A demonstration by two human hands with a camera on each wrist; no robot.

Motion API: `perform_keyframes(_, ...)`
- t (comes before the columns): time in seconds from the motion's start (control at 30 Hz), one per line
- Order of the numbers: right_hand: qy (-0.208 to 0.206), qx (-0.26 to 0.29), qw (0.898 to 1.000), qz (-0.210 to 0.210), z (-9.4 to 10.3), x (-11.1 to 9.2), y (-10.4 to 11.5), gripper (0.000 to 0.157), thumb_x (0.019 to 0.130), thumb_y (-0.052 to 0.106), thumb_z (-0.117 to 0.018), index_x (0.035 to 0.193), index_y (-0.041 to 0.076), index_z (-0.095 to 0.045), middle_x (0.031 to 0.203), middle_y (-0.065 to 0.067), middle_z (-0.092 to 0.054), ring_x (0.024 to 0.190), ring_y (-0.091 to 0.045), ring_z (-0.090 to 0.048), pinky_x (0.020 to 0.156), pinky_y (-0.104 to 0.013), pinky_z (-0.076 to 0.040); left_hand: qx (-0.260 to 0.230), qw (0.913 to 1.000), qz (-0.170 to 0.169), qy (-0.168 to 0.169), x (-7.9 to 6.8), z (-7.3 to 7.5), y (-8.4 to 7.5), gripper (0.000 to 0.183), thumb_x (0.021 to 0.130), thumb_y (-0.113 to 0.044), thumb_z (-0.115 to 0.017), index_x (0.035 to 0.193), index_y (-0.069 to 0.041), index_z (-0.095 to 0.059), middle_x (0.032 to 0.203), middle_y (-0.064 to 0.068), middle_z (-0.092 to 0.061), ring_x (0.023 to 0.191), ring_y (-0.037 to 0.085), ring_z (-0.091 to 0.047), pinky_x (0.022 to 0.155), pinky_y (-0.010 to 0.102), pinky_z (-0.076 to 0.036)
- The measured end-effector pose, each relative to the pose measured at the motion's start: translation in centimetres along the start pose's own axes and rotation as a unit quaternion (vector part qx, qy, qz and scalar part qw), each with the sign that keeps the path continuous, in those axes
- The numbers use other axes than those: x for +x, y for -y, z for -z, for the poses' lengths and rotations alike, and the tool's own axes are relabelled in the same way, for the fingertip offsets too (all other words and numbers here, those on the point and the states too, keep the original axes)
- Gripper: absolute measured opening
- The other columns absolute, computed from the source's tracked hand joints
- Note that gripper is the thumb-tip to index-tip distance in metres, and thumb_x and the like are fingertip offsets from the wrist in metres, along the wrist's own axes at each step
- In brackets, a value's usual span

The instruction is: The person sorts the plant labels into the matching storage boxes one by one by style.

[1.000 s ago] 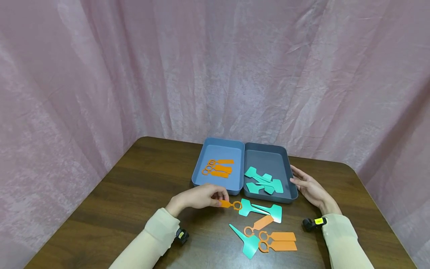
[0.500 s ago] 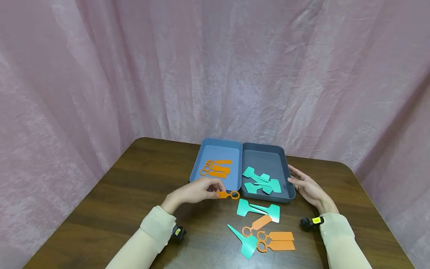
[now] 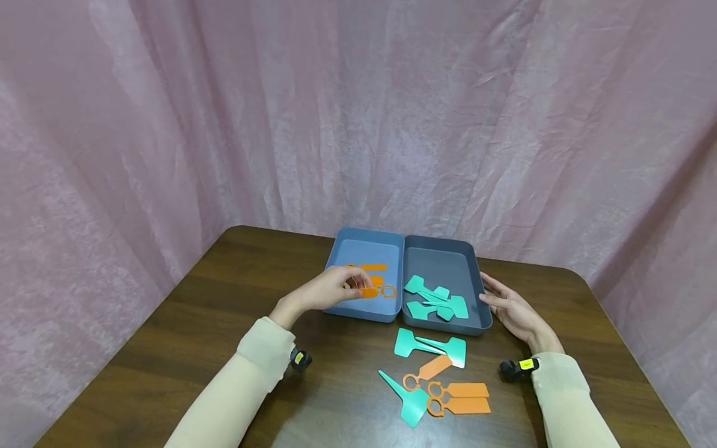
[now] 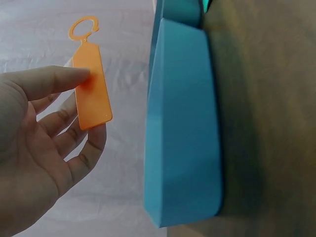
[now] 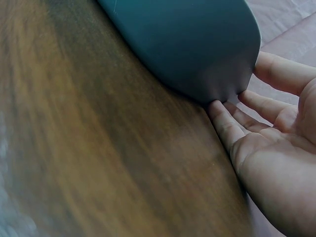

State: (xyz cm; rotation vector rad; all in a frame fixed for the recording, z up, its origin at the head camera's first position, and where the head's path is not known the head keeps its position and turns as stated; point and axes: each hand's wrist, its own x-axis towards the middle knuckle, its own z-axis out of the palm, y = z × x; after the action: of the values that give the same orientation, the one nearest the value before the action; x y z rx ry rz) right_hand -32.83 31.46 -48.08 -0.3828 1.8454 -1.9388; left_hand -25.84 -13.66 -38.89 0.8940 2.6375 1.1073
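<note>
My left hand (image 3: 327, 287) is over the front of the blue tray (image 3: 364, 247), pinching an orange ring-topped plant tag (image 4: 93, 98) between thumb and fingers. In the left wrist view, the tag's ring points up, above the thumb. Under and behind this hand, more orange tags (image 3: 373, 267) lie in the blue tray, partly covered. My right hand (image 3: 518, 314) has its fingertips against the right outer side of the dark grey tray (image 3: 439, 258), fingers relaxed. In that tray several green T-shaped plant labels (image 3: 458, 306) lie overlapping.
Two green labels (image 3: 406, 342) lie just in front of the trays on the wooden table (image 3: 224, 298). Nearer me are another green label (image 3: 414, 407) and three orange tags (image 3: 469, 406). A pink curtain (image 3: 358, 124) hangs behind the table.
My left hand has carried the orange tag up and forward, from the table in front of the blue tray to over its inside. The right hand has stayed at the grey tray's side.
</note>
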Motion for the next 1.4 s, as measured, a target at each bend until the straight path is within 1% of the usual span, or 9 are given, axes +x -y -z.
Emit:
perform_keyframes(0.17,-0.002,0.0,1.0,-0.003,-0.1,0.0,0.1,0.075,0.11,0.01,-0.051,0.167,0.006,-0.002,0.171,-0.024,0.003,0.135,-0.002,-0.044,0.102,-0.015,-0.044,-0.003,0.9998,0.017,-0.006,1.2,1.5,0.0,0.019,0.102,-0.006,-0.066,0.12,-0.008,-0.07,0.107,0.003,-0.068,0.096,0.016,-0.063,0.081,0.03,-0.055)
perform_keyframes(0.33,-0.001,0.002,1.0,-0.003,-0.2,-0.1,0.1,0.076,0.11,0.009,-0.051,0.167,0.005,-0.001,0.171,-0.024,0.004,0.136,-0.003,-0.043,0.102,-0.015,-0.044,0.017,0.9995,0.025,-0.006,2.7,2.9,0.1,0.021,0.103,-0.008,-0.066,0.123,-0.009,-0.071,0.106,0.003,-0.067,0.094,0.018,-0.063,0.082,0.031,-0.055)
perform_keyframes(0.53,-0.003,0.003,1.0,0.0,-0.2,0.0,0.0,0.076,0.11,0.009,-0.05,0.167,0.005,0.0,0.171,-0.025,0.003,0.134,-0.002,-0.044,0.102,-0.014,-0.043,0.029,0.999,0.034,0.005,4.4,4.1,0.2,0.024,0.103,-0.005,-0.064,0.126,-0.009,-0.071,0.106,0.005,-0.067,0.096,0.023,-0.064,0.082,0.031,-0.053)
perform_keyframes(0.73,-0.004,-0.004,1.0,-0.002,-0.2,0.1,0.0,0.076,0.11,0.011,-0.051,0.167,0.005,-0.001,0.171,-0.025,0.002,0.135,-0.003,-0.043,0.102,-0.014,-0.043,0.027,0.9981,0.053,0.019,5.8,5.0,0.4,0.025,0.103,-0.004,-0.061,0.126,-0.007,-0.07,0.109,0.009,-0.066,0.095,0.029,-0.066,0.081,0.032,-0.052)
perform_keyframes(0.83,-0.005,-0.006,1.0,-0.001,-0.3,0.1,0.1,0.076,0.11,0.011,-0.052,0.167,0.006,-0.001,0.172,-0.024,0.002,0.135,-0.003,-0.043,0.102,-0.014,-0.043,0.032,0.9973,0.063,0.019,6.4,5.3,0.7,0.024,0.103,-0.005,-0.061,0.125,-0.009,-0.071,0.113,0.009,-0.066,0.095,0.028,-0.065,0.082,0.033,-0.051)
perform_keyframes(0.97,-0.003,-0.007,1.0,-0.001,-0.3,0.2,0.0,0.077,0.11,0.011,-0.052,0.167,0.005,-0.001,0.172,-0.024,0.003,0.134,-0.001,-0.043,0.102,-0.014,-0.043,0.04,0.996,0.078,0.015,6.9,5.4,1.0,0.024,0.104,-0.006,-0.06,0.124,-0.012,-0.073,0.119,0.01,-0.066,0.101,0.026,-0.062,0.087,0.036,-0.051)
perform_keyframes(1.07,0.0,-0.006,1.0,0.0,-0.4,0.2,0.0,0.077,0.11,0.011,-0.052,0.167,0.005,-0.001,0.172,-0.024,0.003,0.133,0.001,-0.045,0.102,-0.014,-0.042,0.041,0.9952,0.088,0.014,7.1,5.4,1.2,0.026,0.105,-0.006,-0.059,0.124,-0.012,-0.075,0.123,0.011,-0.066,0.107,0.026,-0.061,0.092,0.038,-0.051)
perform_keyframes(1.2,0.001,-0.005,1.0,0.004,-0.3,0.2,0.1,0.076,0.11,0.011,-0.051,0.167,0.005,-0.001,0.172,-0.024,0.003,0.134,-0.001,-0.045,0.103,-0.014,-0.042,0.037,0.9944,0.098,0.011,7.4,5.4,1.3,0.027,0.105,-0.005,-0.058,0.125,-0.011,-0.075,0.127,0.012,-0.065,0.114,0.028,-0.059,0.096,0.04,-0.05)
perform_keyframes(1.4,-0.001,-0.007,1.0,0.002,-0.3,0.2,0.0,0.076,0.11,0.011,-0.051,0.167,0.006,-0.001,0.172,-0.023,0.002,0.137,-0.004,-0.041,0.103,-0.014,-0.042,0.036,0.9937,0.105,0.015,8.0,5.3,1.3,0.028,0.104,-0.004,-0.057,0.125,-0.011,-0.075,0.128,0.012,-0.064,0.116,0.029,-0.057,0.099,0.043,-0.049)
